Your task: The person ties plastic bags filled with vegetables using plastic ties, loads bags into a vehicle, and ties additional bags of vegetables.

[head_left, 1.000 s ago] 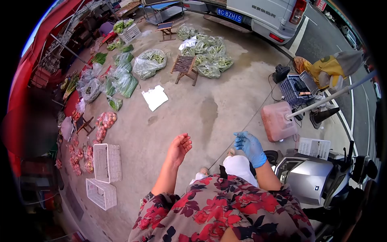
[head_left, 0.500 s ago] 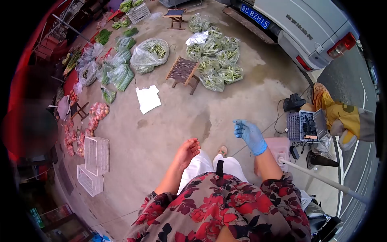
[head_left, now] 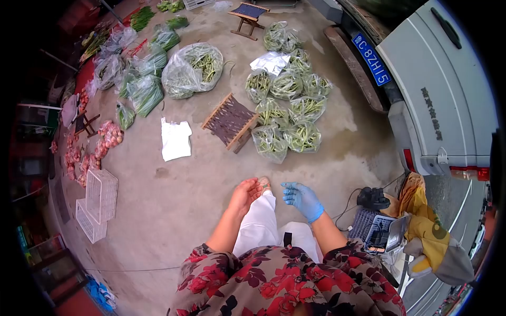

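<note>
My left hand (head_left: 245,196) is bare and hangs in the air in front of my white trousers, fingers loosely bent and holding nothing. A blue glove covers my right hand (head_left: 303,200), which is held out at the same height with its fingers stretched toward the left one. A gap separates the two hands. Ahead of them on the ground stands a folding stool (head_left: 229,122) with a dark woven seat. Just beyond its right side lie several clear bags of green beans (head_left: 287,87), with a white plastic bag (head_left: 270,63) on top.
A white bag (head_left: 176,139) lies flat left of the stool. Farther off are a large bag of beans (head_left: 194,68), bagged greens (head_left: 145,95) and a second stool (head_left: 247,20). White crates (head_left: 101,196) stand at left; a van (head_left: 443,89) and a blue basket (head_left: 363,224) at right.
I have moved forward, so the stool and the bean bags appear nearer. My gloved right hand has come inward, closer to my left hand. One foot has stepped ahead.
</note>
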